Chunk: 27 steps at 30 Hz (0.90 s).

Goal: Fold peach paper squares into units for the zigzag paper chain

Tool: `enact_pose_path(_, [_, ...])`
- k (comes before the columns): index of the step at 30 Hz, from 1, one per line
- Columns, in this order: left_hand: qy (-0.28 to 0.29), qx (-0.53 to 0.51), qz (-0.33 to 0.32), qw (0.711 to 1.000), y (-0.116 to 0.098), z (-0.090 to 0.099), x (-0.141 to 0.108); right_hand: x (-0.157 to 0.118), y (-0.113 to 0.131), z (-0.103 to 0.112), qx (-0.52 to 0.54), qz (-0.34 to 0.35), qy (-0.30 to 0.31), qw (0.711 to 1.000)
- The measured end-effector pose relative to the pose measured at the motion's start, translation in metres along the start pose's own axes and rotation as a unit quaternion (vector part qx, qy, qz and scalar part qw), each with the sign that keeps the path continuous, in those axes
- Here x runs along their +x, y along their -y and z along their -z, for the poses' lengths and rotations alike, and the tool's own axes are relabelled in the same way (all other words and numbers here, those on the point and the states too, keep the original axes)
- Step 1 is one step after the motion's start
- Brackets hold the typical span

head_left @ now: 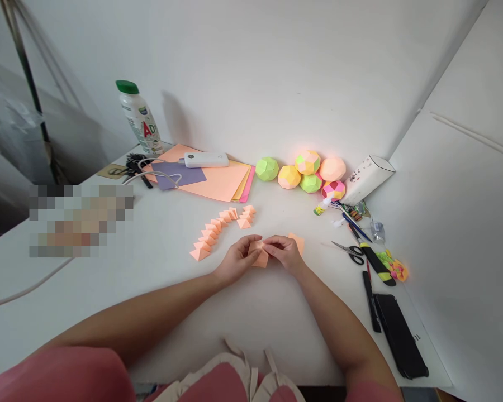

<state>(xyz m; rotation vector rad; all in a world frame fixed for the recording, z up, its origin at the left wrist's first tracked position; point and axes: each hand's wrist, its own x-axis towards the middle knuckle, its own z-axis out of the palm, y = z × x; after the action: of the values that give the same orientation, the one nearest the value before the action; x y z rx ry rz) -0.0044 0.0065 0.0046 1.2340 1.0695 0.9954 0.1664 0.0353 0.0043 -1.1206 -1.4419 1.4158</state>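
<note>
A small peach paper square (259, 259) is held between my two hands above the white table. My left hand (238, 260) grips its left side, thumb in front and fingers behind. My right hand (285, 252) pinches its upper right edge. Just behind my right hand lies more peach paper (297, 242), partly covered by that hand. To the left, a curved row of folded peach paper pieces (208, 237) stands on the table. A shorter row of the same folded pieces (245, 216) sits beyond my left hand.
Several faceted paper balls (309, 163) line the wall. Coloured sheets (218, 181) lie under a white power bank (206, 160), near a bottle (140, 120). On the right are scissors (352, 251), a utility knife (378, 263), a glue bottle (322, 206) and a black phone-like case (400, 335).
</note>
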Motion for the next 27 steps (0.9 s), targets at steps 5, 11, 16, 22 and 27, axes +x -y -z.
enact_pose_path(5, [-0.017, -0.008, -0.001, 1.000, 0.0009, -0.0001, 0.0004, -0.0003, -0.0007, -0.0005, -0.027, 0.017, -0.006, 0.999])
enact_pose_path(11, [-0.017, -0.021, 0.008, 1.000, -0.0005, -0.0003, 0.0004, -0.0010, -0.0009, -0.0026, -0.035, 0.036, -0.007, 0.999])
enact_pose_path(16, [-0.011, -0.026, 0.018, 0.999, -0.0030, -0.0002, -0.0003, -0.0010, -0.0022, -0.0030, -0.043, 0.037, -0.011, 0.998])
enact_pose_path(22, [-0.012, -0.024, 0.021, 0.999, -0.0046, 0.0002, -0.0010, -0.0012, -0.0010, -0.0031, -0.052, 0.042, -0.009, 0.998])
enact_pose_path(27, [-0.019, -0.028, 0.014, 0.999, -0.0013, 0.0005, -0.0002, -0.0022, -0.0007, -0.0039, -0.053, 0.047, -0.012, 0.997])
